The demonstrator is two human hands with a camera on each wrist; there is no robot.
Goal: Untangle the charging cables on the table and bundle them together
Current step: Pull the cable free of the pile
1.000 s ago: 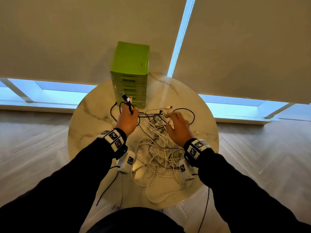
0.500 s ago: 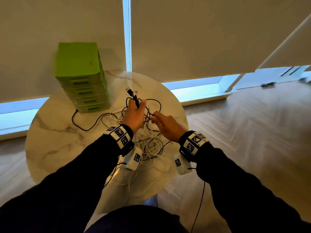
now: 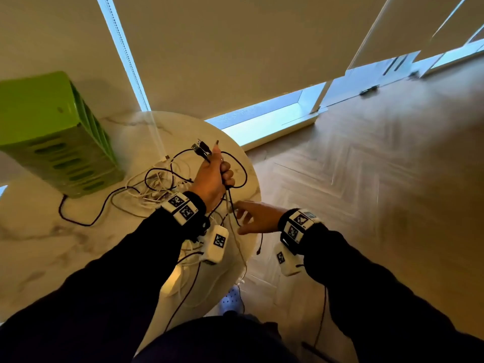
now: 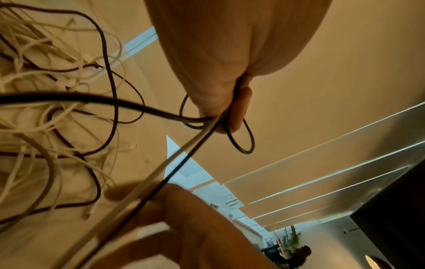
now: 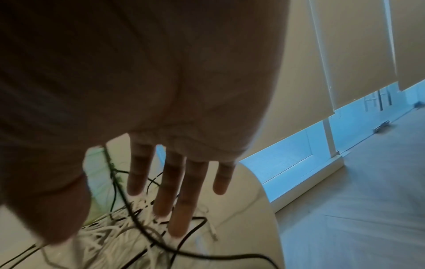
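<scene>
Reaching with my right hand point(image 3: 258, 217), fingers point(image 5: 170, 191) spread and empty, I go for the black cable point(image 3: 230, 203) hanging from my left hand point(image 3: 212, 176), which grips its gathered plug ends at twelve o'clock. Beyond, at ten o'clock, white cables point(image 3: 154, 189) lie knotted on the bench point(image 3: 39, 244). Untangling is underway; next I must draw the black strand free.

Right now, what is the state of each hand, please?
Left hand: fingers curled round thin black charging cables.
Right hand: open, fingers straight, holding nothing.
</scene>
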